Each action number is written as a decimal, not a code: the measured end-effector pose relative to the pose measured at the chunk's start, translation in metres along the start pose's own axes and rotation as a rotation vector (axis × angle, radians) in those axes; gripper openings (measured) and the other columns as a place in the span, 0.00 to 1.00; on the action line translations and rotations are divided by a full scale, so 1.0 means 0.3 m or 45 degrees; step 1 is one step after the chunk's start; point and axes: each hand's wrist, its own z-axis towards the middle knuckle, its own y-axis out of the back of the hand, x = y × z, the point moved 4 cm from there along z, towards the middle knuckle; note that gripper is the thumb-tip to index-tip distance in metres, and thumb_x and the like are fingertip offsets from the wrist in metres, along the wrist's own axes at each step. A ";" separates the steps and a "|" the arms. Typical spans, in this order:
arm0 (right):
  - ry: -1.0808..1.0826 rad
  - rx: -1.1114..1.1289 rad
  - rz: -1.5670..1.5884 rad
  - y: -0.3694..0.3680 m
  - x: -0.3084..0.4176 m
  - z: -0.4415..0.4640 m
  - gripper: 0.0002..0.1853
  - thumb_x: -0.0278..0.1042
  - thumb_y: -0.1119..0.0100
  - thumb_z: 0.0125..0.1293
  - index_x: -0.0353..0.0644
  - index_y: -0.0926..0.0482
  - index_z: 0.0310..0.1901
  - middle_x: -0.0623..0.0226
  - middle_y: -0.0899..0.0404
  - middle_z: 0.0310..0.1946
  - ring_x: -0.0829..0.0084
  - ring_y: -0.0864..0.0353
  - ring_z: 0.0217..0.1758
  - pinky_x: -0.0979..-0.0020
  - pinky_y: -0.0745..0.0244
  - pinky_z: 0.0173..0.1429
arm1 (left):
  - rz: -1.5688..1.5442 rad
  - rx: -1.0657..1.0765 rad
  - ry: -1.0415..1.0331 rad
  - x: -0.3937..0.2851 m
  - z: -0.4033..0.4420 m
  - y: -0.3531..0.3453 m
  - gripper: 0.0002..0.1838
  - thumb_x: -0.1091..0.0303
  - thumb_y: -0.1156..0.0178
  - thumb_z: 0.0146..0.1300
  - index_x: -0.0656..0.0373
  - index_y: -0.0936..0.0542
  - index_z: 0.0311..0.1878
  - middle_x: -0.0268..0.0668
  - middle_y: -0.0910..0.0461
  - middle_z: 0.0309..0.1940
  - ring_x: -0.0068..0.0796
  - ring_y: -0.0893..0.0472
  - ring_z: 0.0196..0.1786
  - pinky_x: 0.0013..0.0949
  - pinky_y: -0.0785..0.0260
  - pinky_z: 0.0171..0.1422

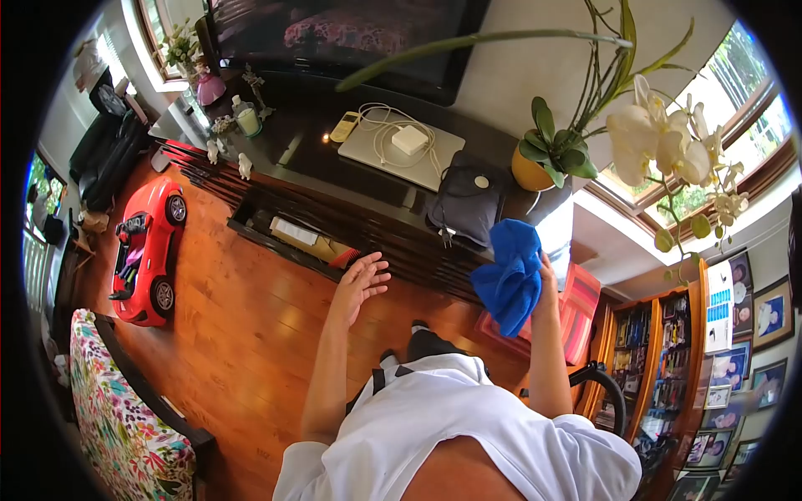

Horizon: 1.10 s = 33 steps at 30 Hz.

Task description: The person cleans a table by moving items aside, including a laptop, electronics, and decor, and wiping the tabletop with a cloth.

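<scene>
Right hand (547, 277) holding blue cloth (510, 275), left hand (363, 282) open, near drawer (288, 242)

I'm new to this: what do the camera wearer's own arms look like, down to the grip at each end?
They are human arms in loose, short white sleeves, bare below. Each grip, left and right, is a human hand; no glove, watch or cable shows. Some right fingers are hidden.
</scene>
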 end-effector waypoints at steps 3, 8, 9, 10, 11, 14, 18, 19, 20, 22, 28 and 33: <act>0.077 -0.151 -0.056 0.027 0.043 0.046 0.22 0.29 0.45 0.69 0.34 0.30 0.63 0.57 0.19 0.50 0.68 0.16 0.47 0.69 0.18 0.50 | -0.011 0.006 -0.016 -0.003 0.018 0.003 0.22 0.60 0.48 0.74 0.56 0.31 0.67 0.37 0.24 0.58 0.30 0.21 0.56 0.36 0.27 0.59; 0.133 -0.297 -0.179 0.027 0.085 0.111 0.21 0.27 0.45 0.69 0.35 0.29 0.63 0.60 0.18 0.48 0.70 0.16 0.44 0.71 0.18 0.49 | -0.009 0.035 -0.039 -0.031 0.100 -0.009 0.22 0.59 0.45 0.73 0.56 0.30 0.66 0.37 0.24 0.58 0.28 0.21 0.55 0.34 0.26 0.57; 0.134 -0.316 -0.219 0.027 0.087 0.125 0.21 0.26 0.45 0.69 0.36 0.29 0.63 0.60 0.18 0.48 0.70 0.16 0.45 0.70 0.18 0.49 | 0.001 0.042 -0.045 -0.040 0.123 -0.013 0.23 0.58 0.45 0.72 0.56 0.30 0.66 0.37 0.24 0.58 0.28 0.21 0.55 0.33 0.26 0.57; 0.135 -0.349 -0.254 0.017 0.093 0.135 0.21 0.26 0.44 0.69 0.36 0.28 0.62 0.61 0.18 0.47 0.70 0.16 0.45 0.71 0.18 0.49 | 0.041 0.065 -0.053 -0.059 0.141 -0.024 0.22 0.57 0.48 0.74 0.55 0.31 0.67 0.36 0.24 0.57 0.29 0.22 0.56 0.34 0.27 0.59; 0.149 -0.357 -0.272 0.008 0.098 0.150 0.20 0.26 0.44 0.68 0.36 0.27 0.62 0.61 0.18 0.47 0.71 0.16 0.45 0.71 0.18 0.48 | 0.048 0.083 -0.053 -0.071 0.164 -0.032 0.22 0.57 0.48 0.74 0.55 0.31 0.67 0.36 0.24 0.57 0.29 0.22 0.56 0.34 0.27 0.59; 0.184 -0.373 -0.298 0.004 0.099 0.204 0.20 0.26 0.44 0.68 0.35 0.26 0.61 0.61 0.18 0.47 0.71 0.16 0.44 0.72 0.19 0.48 | 0.081 0.145 -0.045 -0.094 0.264 -0.040 0.22 0.58 0.47 0.74 0.55 0.31 0.67 0.36 0.24 0.57 0.29 0.22 0.57 0.34 0.27 0.59; 0.244 -0.228 -0.239 -0.043 0.116 0.284 0.21 0.26 0.44 0.68 0.34 0.27 0.62 0.61 0.18 0.48 0.71 0.17 0.46 0.71 0.19 0.50 | 0.172 0.202 -0.078 -0.150 0.388 -0.047 0.25 0.56 0.46 0.73 0.54 0.32 0.68 0.38 0.26 0.60 0.30 0.24 0.59 0.35 0.28 0.60; 0.242 -0.238 -0.223 -0.062 0.120 0.297 0.21 0.26 0.44 0.69 0.34 0.28 0.62 0.61 0.19 0.48 0.71 0.17 0.46 0.70 0.19 0.50 | 0.162 0.197 -0.080 -0.163 0.413 -0.045 0.25 0.56 0.46 0.73 0.54 0.32 0.69 0.38 0.27 0.61 0.30 0.25 0.59 0.35 0.28 0.60; 0.239 -0.249 -0.208 -0.085 0.123 0.305 0.21 0.26 0.45 0.69 0.34 0.28 0.62 0.60 0.19 0.49 0.70 0.17 0.47 0.69 0.19 0.51 | 0.153 0.194 -0.081 -0.171 0.436 -0.043 0.26 0.56 0.45 0.73 0.54 0.33 0.69 0.38 0.27 0.61 0.29 0.25 0.59 0.36 0.28 0.60; 0.192 -0.321 -0.269 -0.127 0.136 0.345 0.21 0.28 0.46 0.70 0.34 0.29 0.63 0.58 0.20 0.52 0.68 0.17 0.50 0.67 0.20 0.54 | 0.150 0.172 -0.115 -0.193 0.476 -0.034 0.26 0.55 0.45 0.72 0.54 0.33 0.69 0.38 0.27 0.61 0.29 0.25 0.60 0.38 0.30 0.62; 0.232 0.011 -0.248 -0.331 0.161 0.423 0.22 0.29 0.46 0.70 0.33 0.31 0.64 0.57 0.21 0.53 0.66 0.18 0.51 0.67 0.21 0.55 | 0.536 -0.299 -0.639 -0.310 0.644 0.084 0.29 0.61 0.36 0.64 0.59 0.31 0.67 0.42 0.27 0.60 0.38 0.26 0.61 0.40 0.32 0.64; 0.254 -0.073 -0.381 -0.428 0.155 0.539 0.22 0.29 0.43 0.69 0.33 0.29 0.63 0.56 0.22 0.55 0.67 0.19 0.54 0.68 0.24 0.58 | 0.935 -0.617 -0.814 -0.491 0.760 0.196 0.34 0.68 0.32 0.57 0.60 0.32 0.66 0.50 0.29 0.62 0.52 0.30 0.65 0.43 0.37 0.69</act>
